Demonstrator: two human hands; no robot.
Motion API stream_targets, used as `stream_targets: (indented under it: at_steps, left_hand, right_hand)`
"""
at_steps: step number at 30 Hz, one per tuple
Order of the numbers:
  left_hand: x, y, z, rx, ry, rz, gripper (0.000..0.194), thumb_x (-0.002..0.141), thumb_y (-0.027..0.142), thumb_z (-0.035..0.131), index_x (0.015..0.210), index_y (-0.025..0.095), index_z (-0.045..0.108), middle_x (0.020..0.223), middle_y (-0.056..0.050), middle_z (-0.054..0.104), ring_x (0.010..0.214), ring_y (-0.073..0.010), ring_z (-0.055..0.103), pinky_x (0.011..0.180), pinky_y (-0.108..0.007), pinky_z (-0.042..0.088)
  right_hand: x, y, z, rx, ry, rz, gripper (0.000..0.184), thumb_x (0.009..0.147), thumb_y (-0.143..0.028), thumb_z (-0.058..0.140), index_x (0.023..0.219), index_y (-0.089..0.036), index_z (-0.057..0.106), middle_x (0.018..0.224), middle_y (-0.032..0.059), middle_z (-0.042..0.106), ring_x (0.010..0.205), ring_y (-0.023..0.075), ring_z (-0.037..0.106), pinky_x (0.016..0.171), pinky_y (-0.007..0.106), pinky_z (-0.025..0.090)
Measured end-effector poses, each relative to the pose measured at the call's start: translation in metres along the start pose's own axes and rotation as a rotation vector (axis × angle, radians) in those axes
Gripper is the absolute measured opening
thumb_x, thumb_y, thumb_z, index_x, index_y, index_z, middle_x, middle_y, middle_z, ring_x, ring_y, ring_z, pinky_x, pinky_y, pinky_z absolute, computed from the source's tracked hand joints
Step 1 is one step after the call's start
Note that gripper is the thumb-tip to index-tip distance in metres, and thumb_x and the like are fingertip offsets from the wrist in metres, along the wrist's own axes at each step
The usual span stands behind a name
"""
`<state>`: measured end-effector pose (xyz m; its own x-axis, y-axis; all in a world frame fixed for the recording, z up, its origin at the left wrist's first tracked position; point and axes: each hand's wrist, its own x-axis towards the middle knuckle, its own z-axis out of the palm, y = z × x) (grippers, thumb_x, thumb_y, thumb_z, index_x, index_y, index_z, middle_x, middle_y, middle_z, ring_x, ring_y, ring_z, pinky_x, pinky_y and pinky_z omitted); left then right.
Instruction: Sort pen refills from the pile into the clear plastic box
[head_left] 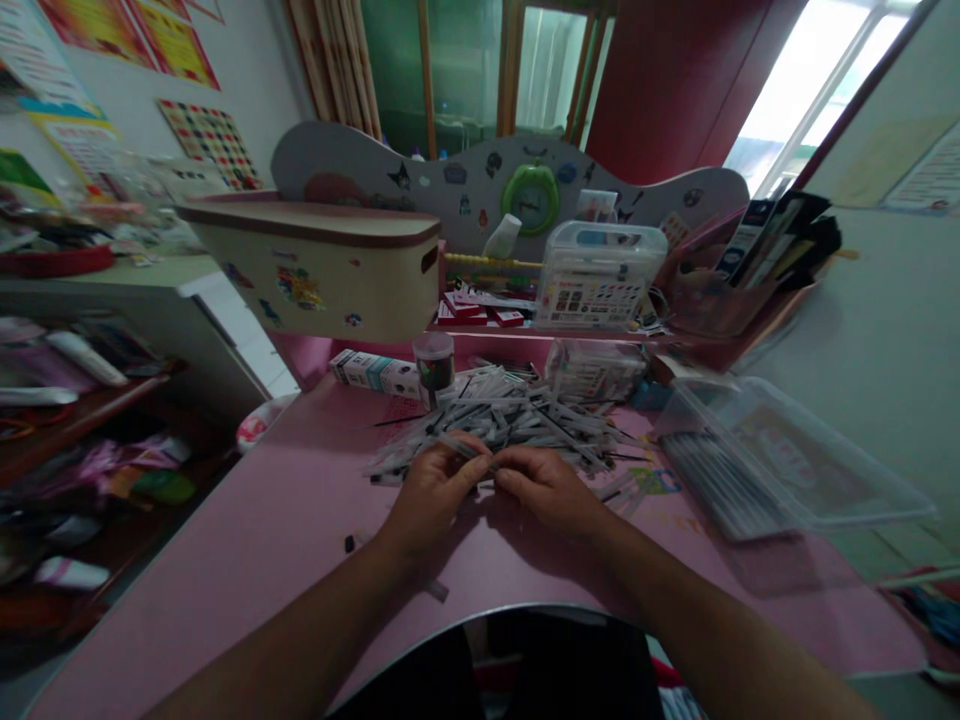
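Pink desk (225, 560), heap of sleeved pen refills (510, 425) as reference point. Left of the heap, a printed carton (373, 373) lies on its side, with a small lidded tub (434, 362) just beside it, touching the heap's far left edge.

Left hand (433, 495) sits at the heap's near edge, wrist low, forearm coming in from the lower left. Fingers curled, thumb and forefinger closed in a pinch on one refill (459, 446), which lies across toward the other hand.

Heap: loose, crisscrossed, slightly mounded. Each refill looks light, thin and fairly stiff; sleeves probably slick, and the stems could bend if levered. Best taken singly near mid-shaft, from the outer ends of the pile.

Right hand (547, 490) just beside the left, also at the near edge, forearm from the lower right. Fingers curved and close together; whether they pinch anything, cannot tell.

Right of the heap, a clear plastic box (780, 470) holds rows of similar thin sticks (720, 485).
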<state>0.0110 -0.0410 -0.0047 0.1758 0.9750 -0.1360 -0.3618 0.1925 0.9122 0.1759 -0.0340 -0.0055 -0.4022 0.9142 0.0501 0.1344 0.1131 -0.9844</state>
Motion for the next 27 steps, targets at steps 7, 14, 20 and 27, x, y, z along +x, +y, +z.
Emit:
stream_targets:
  at_steps: [7,14,20,27]
  left_hand:
    - [0.006,-0.002,-0.016,0.201,0.025,0.176,0.032,0.083,0.042,0.072,0.109,0.025,0.064,0.088,-0.001,0.062,0.075,-0.0153,0.061,0.058,-0.023,0.049]
    - [0.009,-0.003,-0.020,0.315,0.089,0.250,0.029,0.084,0.041,0.070,0.109,0.026,0.066,0.082,0.001,0.059,0.065,-0.0129,0.053,0.056,-0.023,0.043]
    - [0.009,-0.001,-0.015,0.317,0.141,0.289,0.021,0.087,0.038,0.066,0.103,0.024,0.067,0.081,0.002,0.057,0.070,-0.0126,0.053,0.062,-0.023,0.043]
    - [0.014,-0.001,-0.015,0.242,0.157,0.277,0.025,0.085,0.039,0.069,0.104,0.022,0.066,0.090,-0.001,0.061,0.071,-0.0128,0.052,0.059,-0.022,0.042]
  right_hand:
    - [0.004,-0.037,-0.031,-0.427,0.116,-0.224,0.014,0.089,-0.018,0.054,0.092,-0.018,0.068,0.091,0.0035,0.063,0.087,0.0161,0.059,0.083,0.030,0.046]
    - [-0.052,-0.114,-0.109,-0.728,0.448,-0.269,0.016,0.086,-0.032,0.066,0.093,-0.020,0.074,0.087,0.0044,0.064,0.080,0.0174,0.061,0.073,0.030,0.047]
    - [-0.088,-0.126,-0.212,-1.079,0.328,0.224,0.015,0.081,-0.032,0.068,0.082,-0.019,0.074,0.076,0.0075,0.070,0.062,0.0174,0.062,0.059,0.029,0.045]
    - [-0.087,-0.080,-0.258,-1.142,0.049,0.947,0.030,0.082,-0.008,0.047,0.056,-0.016,0.058,0.052,0.0026,0.054,0.041,0.0101,0.043,0.049,0.027,0.031]
